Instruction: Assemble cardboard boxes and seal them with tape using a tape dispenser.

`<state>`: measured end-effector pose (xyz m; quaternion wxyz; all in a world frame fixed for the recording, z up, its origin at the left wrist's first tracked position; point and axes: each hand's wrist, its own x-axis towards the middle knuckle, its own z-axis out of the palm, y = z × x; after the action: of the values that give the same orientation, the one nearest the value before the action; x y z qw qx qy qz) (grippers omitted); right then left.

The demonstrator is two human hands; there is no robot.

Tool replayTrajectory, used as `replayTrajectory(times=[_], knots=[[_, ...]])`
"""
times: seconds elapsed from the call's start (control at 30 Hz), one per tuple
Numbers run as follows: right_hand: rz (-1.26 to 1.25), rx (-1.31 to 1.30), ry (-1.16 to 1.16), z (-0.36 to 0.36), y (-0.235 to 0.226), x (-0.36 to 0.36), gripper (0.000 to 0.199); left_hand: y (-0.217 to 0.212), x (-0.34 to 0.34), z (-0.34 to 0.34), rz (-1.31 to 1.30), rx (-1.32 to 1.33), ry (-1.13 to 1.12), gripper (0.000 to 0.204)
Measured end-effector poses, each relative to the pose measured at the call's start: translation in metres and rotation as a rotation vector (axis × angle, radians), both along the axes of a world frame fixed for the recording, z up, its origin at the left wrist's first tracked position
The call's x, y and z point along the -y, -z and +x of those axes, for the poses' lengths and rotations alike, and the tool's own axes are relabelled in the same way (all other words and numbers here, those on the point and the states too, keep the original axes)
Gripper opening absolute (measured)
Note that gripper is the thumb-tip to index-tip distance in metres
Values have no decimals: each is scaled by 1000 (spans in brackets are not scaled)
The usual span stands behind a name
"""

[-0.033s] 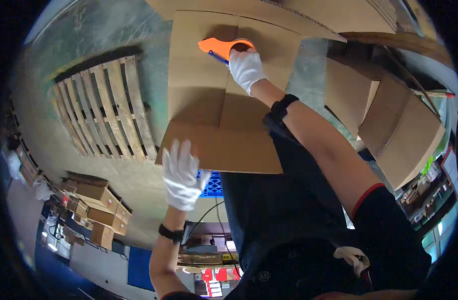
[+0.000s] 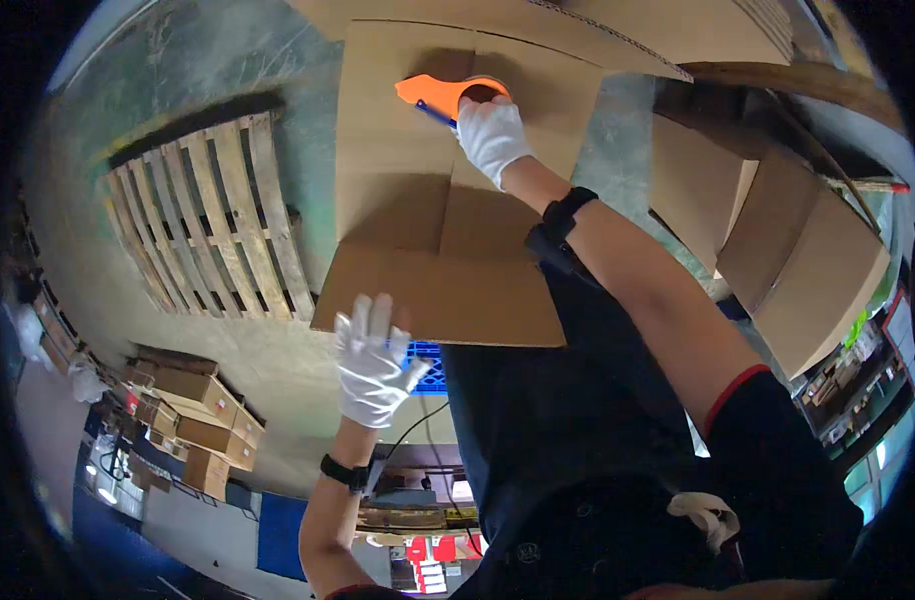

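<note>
An open cardboard box (image 2: 392, 120) lies in front of me, its near flap (image 2: 457, 300) folded out toward my body. My right hand (image 2: 492, 138), in a white glove, is closed around an orange tape dispenser (image 2: 439, 95) over the far part of the box. A blue strip runs along the dispenser's lower side. My left hand (image 2: 372, 365), gloved in white too, is at the left corner of the near flap with its fingers stretched out. It grips nothing; whether the fingertips touch the cardboard I cannot tell.
A wooden pallet (image 2: 212, 215) lies on the floor to the left. Another open cardboard box (image 2: 777, 235) stands at the right. Stacked cartons (image 2: 202, 415) are at the lower left. A blue plastic crate (image 2: 427, 370) shows below the near flap, with a dark cable (image 2: 407, 430) close by.
My left hand has shifted slightly down and to the right along the flap's edge. The right hand and the tape dispenser have hardly moved.
</note>
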<state>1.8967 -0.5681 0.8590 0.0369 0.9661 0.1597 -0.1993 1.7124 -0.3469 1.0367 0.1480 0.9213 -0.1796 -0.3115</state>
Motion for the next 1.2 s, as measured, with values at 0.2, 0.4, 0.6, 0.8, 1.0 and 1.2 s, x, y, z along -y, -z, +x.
replayTrajectory(times=[0.2, 0.4, 0.6, 0.8, 1.0, 1.2], knots=[[414, -55, -44, 11, -68, 13, 50, 53, 3, 46, -108, 323, 21, 78], [720, 143, 26, 95, -198, 64, 44, 122, 65, 125, 576, 3, -489, 117], [342, 244, 254, 62, -91, 100, 67, 155, 86, 100, 543, -219, -984, 128], [818, 118, 335, -49, -29, 54, 63, 157, 75, 72, 356, 50, -1027, 126], [681, -600, 541, -14, -42, 66, 56, 176, 58, 101, 7, 344, -216, 95], [951, -974, 602, -11, -69, 81, 55, 200, 62, 102, 14, 335, -255, 90]])
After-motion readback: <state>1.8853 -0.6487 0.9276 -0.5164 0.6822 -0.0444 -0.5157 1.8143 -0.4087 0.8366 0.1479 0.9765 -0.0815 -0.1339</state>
